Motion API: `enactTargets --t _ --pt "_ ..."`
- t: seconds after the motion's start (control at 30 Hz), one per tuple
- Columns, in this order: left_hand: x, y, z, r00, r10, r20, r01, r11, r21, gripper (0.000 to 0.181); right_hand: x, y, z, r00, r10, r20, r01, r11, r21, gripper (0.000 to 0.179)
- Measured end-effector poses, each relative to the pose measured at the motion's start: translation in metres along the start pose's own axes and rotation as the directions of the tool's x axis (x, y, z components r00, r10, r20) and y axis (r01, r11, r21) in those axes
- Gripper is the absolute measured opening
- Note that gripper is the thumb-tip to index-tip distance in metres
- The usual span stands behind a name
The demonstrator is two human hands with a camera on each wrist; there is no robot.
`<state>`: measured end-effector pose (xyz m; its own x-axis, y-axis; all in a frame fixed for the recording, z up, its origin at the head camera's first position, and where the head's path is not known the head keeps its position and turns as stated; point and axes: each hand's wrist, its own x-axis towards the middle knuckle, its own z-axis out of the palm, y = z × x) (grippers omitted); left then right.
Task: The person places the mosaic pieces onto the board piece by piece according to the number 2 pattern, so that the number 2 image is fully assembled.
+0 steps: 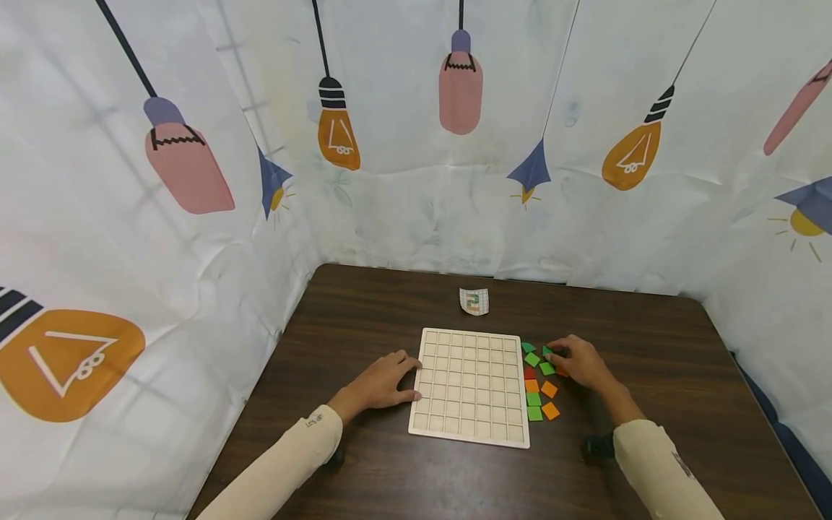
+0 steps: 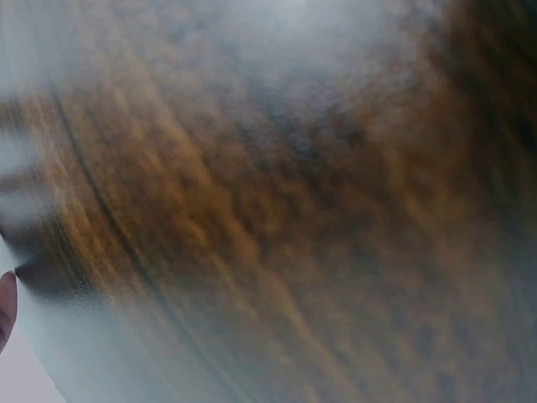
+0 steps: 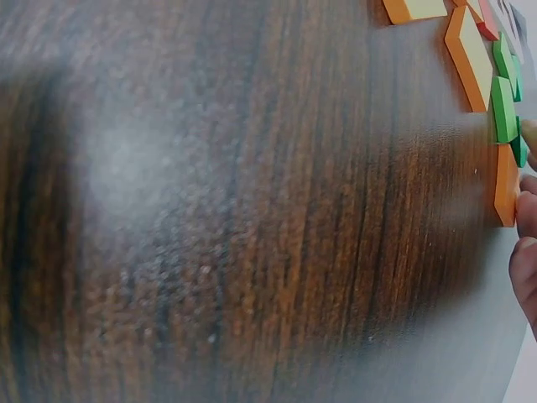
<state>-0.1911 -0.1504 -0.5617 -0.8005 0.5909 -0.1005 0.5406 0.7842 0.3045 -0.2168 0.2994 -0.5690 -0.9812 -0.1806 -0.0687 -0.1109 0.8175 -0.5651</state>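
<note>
A pale square grid board (image 1: 469,388) lies on the table. At its left edge my left hand (image 1: 380,383) rests with fingers spread, fingertips and thumb touching the rim. The left wrist view shows only a fingertip (image 2: 7,306) at its edge. Right of the board, my right hand (image 1: 581,362) reaches over the loose tiles, its thumb and finger pinching a dark green tile (image 1: 547,351). Close to that hand lie a light green tile (image 1: 547,368) and an orange tile (image 3: 505,186), partly under the fingers in the head view.
More loose tiles, including a red tile (image 1: 529,373), an orange tile (image 1: 550,411) and a green tile (image 1: 534,414), lie along the board's right edge. Behind the board is a small printed card (image 1: 474,302). A patterned white sheet (image 1: 403,217) hangs around the dark wooden table (image 1: 364,310).
</note>
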Motion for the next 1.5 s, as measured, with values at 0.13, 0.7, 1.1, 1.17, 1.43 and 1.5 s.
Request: enactTargets --t 0.13,0.7,1.1,1.17,1.43,1.5 --pt "0.0 0.001 0.0 1.0 0.002 0.0 -0.002 1.0 0.004 0.063 0.0 0.0 -0.001 1.0 -0.004 0.001 0.004 1.0 -0.01 0.033" --pt "-0.001 -0.001 0.003 1.0 0.021 -0.016 -0.021 1.0 0.004 0.062 0.007 -0.01 -0.009 0.988 0.123 0.095 -0.118 0.991 -0.064 0.045" --pt "0.0 -0.001 0.002 1.0 0.016 -0.023 -0.016 1.0 0.006 0.063 0.008 -0.018 -0.008 0.988 0.138 0.069 -0.135 0.99 -0.044 0.037" --pt "0.0 -0.001 0.002 1.0 0.014 -0.022 -0.013 1.0 0.005 0.062 0.008 -0.018 -0.006 0.99 0.129 0.064 -0.127 0.991 -0.045 0.036" --pt "0.0 -0.001 0.001 1.0 0.017 -0.022 -0.017 1.0 0.005 0.062 0.008 -0.016 0.002 0.997 0.07 0.03 -0.069 0.997 -0.045 0.032" --pt "0.0 -0.001 0.002 1.0 0.018 -0.02 -0.018 1.0 0.009 0.062 0.008 -0.015 0.004 0.998 0.06 0.024 -0.059 0.997 -0.043 0.031"
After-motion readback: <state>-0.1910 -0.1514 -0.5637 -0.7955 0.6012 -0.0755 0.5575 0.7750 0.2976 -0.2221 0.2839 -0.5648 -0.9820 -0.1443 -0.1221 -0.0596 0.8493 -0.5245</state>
